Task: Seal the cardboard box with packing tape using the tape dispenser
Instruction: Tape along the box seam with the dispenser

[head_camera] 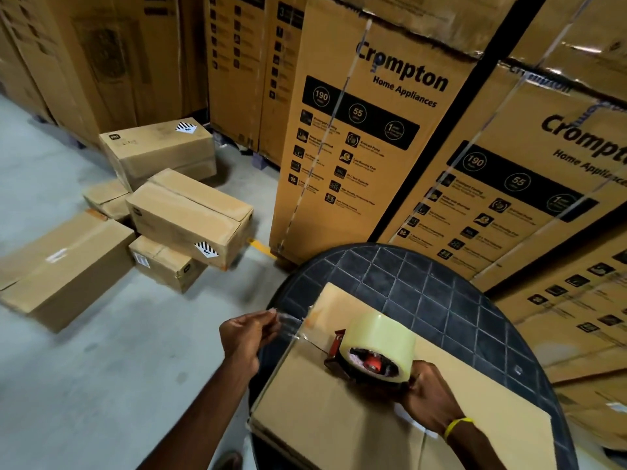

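Observation:
A flat brown cardboard box [356, 412] lies on a round black table [424, 283]. On its top rests a red tape dispenser [339, 347] carrying a thick roll of clear packing tape [380, 337]. My right hand [431, 398] grips the dispenser's handle at the near side. A strip of clear tape [291, 325] runs from the dispenser out past the box's left edge. My left hand [242, 337] pinches the free end of that strip, just off the left of the box.
Several smaller cardboard boxes [190, 212] lie piled on the grey concrete floor [101, 385] to the left. Tall printed appliance cartons [373, 130] stand stacked close behind and to the right of the table.

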### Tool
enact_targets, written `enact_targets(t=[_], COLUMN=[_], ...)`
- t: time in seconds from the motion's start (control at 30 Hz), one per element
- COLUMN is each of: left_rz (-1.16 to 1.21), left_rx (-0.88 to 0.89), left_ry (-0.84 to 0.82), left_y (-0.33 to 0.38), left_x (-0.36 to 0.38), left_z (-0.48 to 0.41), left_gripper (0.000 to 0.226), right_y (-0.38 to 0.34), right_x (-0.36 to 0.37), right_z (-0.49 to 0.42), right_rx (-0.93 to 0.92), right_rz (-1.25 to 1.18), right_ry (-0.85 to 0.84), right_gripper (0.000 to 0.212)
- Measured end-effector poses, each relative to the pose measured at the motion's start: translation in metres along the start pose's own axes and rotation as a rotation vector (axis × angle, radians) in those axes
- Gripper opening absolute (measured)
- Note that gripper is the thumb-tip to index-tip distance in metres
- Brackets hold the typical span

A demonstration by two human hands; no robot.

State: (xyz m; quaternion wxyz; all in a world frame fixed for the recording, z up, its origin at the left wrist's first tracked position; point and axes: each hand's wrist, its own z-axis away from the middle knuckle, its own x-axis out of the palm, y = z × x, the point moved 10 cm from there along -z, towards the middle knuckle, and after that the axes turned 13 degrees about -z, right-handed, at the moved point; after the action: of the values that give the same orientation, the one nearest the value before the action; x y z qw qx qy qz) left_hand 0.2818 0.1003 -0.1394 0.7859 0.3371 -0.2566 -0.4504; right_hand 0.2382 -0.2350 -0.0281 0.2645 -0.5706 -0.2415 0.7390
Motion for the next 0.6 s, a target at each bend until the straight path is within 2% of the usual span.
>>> enact_targets(t=[0.17,0.3,0.4,0.47,0.6], left_rz=[-0.137,-0.286,-0.344,-0.336,-0.316], left_rx=[-0.033,-0.027,0.005,-0.089,-0.310], left_ry=[0.035,-0.019,-0.090,-0.122,-0.416], left_y=[-0.024,-0.038,-0.033,-0.039,-0.063], left_x=[-0.001,0.011,0.023,0.024,0.047], left_z=[-0.010,-0.002,0.003,0.006,0.016], left_gripper=[0.012,0.007,0.009,0.007,0.021], right_y=[-0.003,0.002,0.009,0.009,0.009], right_x=[0.004,0.005,0.009,0.008,0.009], right_z=[0.001,0.002,0.002,0.002,0.002], right_rx=[0.064,0.084,0.096,0.108,0.127], right_rz=[0.052,0.115,0.156,0.143,0.153], right_ry=[-0.019,-0.005,-0.014,-0.014,-0.030], right_gripper=[0.024,0.009,0.016,0.018,0.019])
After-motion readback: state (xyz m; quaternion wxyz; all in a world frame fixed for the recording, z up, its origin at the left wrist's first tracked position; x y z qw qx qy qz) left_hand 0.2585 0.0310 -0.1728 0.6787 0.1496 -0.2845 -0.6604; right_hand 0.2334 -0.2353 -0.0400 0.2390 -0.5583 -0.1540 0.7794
